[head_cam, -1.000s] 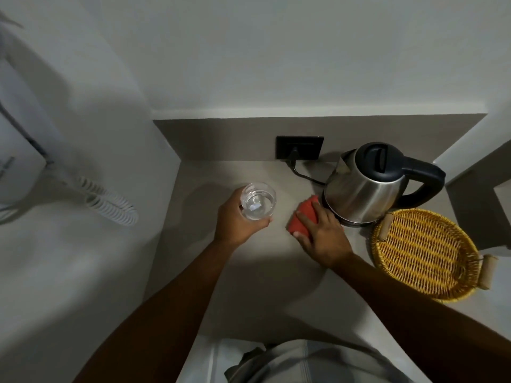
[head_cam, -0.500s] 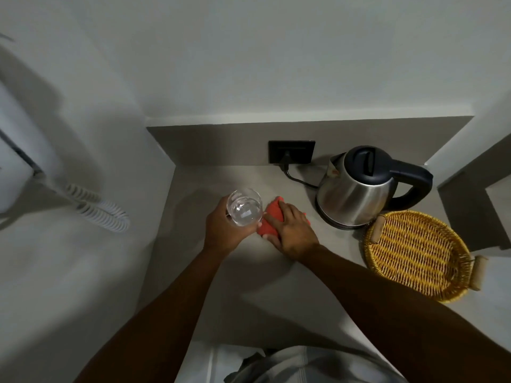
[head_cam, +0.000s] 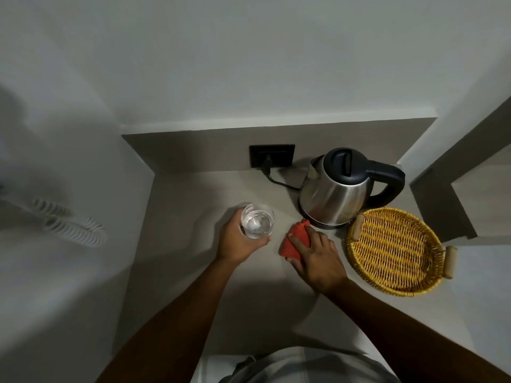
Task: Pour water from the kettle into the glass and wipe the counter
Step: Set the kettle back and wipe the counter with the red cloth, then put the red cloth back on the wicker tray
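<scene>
Cloth (head_cam: 293, 242) (under right hand (head_cam: 318, 258)) back beside kettle (head_cam: 336, 194) base.

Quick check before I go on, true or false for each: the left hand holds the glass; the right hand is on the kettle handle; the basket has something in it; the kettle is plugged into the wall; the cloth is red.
1. The left hand holds the glass. True.
2. The right hand is on the kettle handle. False: it presses the cloth on the counter.
3. The basket has something in it. False: it is empty.
4. The kettle's cord runs to the wall socket. True.
5. The cloth is red. True.
</scene>
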The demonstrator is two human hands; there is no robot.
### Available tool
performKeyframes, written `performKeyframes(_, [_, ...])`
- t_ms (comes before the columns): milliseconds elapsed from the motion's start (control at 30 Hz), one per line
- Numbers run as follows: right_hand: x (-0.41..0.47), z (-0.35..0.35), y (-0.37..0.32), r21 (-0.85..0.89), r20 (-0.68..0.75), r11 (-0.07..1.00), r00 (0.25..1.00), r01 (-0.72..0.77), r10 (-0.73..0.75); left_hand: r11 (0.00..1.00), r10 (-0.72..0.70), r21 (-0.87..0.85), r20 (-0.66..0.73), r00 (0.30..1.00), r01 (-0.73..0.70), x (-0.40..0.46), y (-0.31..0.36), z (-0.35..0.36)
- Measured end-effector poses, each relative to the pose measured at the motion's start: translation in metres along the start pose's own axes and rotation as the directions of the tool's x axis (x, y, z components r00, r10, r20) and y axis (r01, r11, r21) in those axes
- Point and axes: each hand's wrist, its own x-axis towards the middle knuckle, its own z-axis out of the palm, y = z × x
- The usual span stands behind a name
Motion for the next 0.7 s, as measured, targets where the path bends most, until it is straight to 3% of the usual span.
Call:
performKeyframes(200, [0.003,0.0,-0.004,0.014,0.005,1.0,1.0,-0.004,0.004,1.0,0.021,-0.009,0.009,1.0,-0.021,-0.005,0.001,0.006])
performKeyframes(333, [-0.004,-0.01,-0.005,0.106,0.021,0.994,0.999,-0.026,0.024,0.992,0.086,0.087,0.024,0.996,-0.088,-0.006,0.003,0.004])
performKeyframes(467, [-0.032,-0.033,-0.004,0.268,-0.147,0.963,0.989,0.009,0.032,0.933,0.193,0.281,0.142,0.971,-0.227,0.0,-0.012,-0.008])
performKeyframes(600, [-0.063,-0.047,0.018,0.388,-0.354,0.92,0.911,-0.06,0.209,0.807,0.095,0.547,0.251,0.963,-0.222,-0.007,-0.038,-0.011])
performKeyframes(700, [-0.077,-0.052,0.047,0.463,-0.403,0.864,0.82,-0.2,0.406,0.709,0.11,0.654,0.268,0.957,-0.265,-0.012,-0.045,-0.007])
